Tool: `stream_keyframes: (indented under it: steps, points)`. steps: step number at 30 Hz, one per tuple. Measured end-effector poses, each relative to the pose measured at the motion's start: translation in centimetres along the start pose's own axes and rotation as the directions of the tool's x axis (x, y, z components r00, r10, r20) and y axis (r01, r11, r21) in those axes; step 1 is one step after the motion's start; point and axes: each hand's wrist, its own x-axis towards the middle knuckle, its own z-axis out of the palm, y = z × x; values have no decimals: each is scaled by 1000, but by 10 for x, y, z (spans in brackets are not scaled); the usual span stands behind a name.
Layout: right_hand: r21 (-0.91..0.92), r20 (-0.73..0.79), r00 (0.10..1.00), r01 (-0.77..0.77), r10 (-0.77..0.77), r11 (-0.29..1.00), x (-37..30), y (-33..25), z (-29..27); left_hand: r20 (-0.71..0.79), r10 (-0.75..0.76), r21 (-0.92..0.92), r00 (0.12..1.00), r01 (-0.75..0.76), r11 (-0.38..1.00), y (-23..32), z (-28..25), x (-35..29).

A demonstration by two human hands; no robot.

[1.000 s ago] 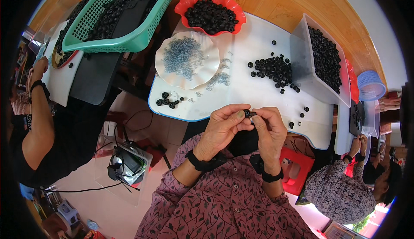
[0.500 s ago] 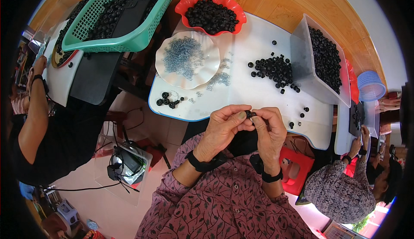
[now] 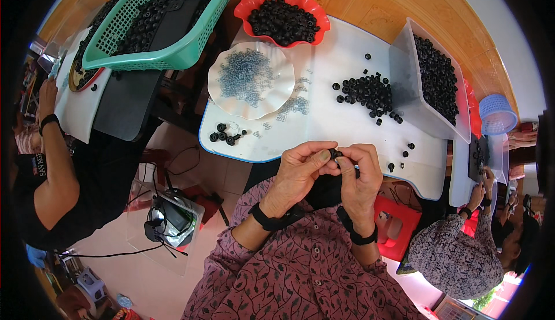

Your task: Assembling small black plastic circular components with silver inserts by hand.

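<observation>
Close together in front of my chest, my left hand (image 3: 296, 175) and my right hand (image 3: 359, 184) pinch a small black plastic part (image 3: 335, 153) between thumbs and forefingers. The fingertips cover much of it. Beyond them on the white table (image 3: 341, 126) lies a loose pile of small round black parts (image 3: 367, 96). A scalloped white plate (image 3: 280, 92) holds many small wire springs (image 3: 245, 77), and more springs (image 3: 295, 106) are strewn beside it. Several black pieces (image 3: 222, 133) sit near the table's left corner.
A red bowl (image 3: 241, 9) and a clear bin (image 3: 404, 69), both full of black parts, stand at the back and right. At the upper left is a green basket (image 3: 167, 60). One co-worker (image 3: 58, 181) is at left, another (image 3: 457, 256) at right. A red stool (image 3: 399, 227) is below.
My right hand has shifted very slightly left, its grip on the black part kept. The left co-worker's arm has moved. The things on my table look the same.
</observation>
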Motion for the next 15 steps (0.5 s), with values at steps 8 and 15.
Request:
stream_keyframes:
  steps: [8, 15]
  points:
    - [-90, 20, 998, 57, -55, 994, 1, -2, 0, -41, 21, 34, 999, -20, 999, -2, -1, 1]
    - [-138, 37, 990, 139, -135, 981, 2, -2, -1, -27, 66, 42, 997, -65, 997, -4, -4, -1]
